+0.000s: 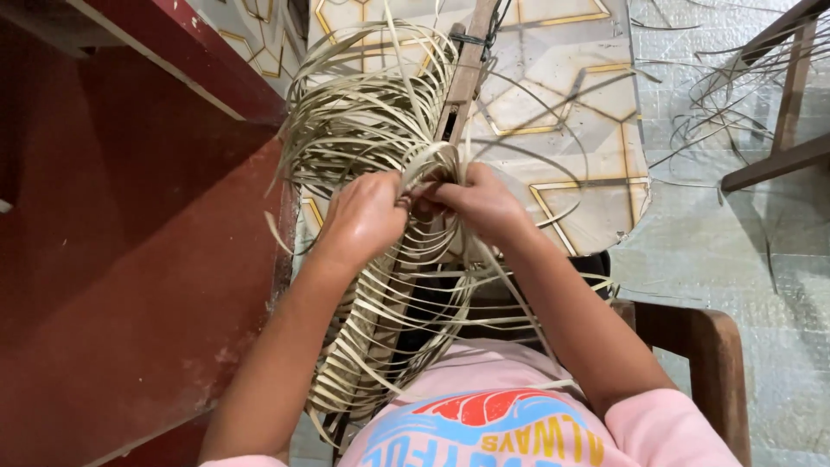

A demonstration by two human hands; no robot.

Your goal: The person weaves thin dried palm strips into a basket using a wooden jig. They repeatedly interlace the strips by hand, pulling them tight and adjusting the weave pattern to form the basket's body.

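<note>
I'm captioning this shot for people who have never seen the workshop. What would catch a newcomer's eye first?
First, the big loose coil of pale cane strips at centre, looped around an upright wooden slat. Both hands meet in the middle of it: the left hand and right hand pinch strips where the loops gather. To the left rises a dark red wall; a wooden chair arm sits lower right.

Red wall [130, 259] crowding the left, looping cane strips [363, 121] ahead, open tiled floor [735, 259] right, wooden chair arm [700, 346] near.
</note>
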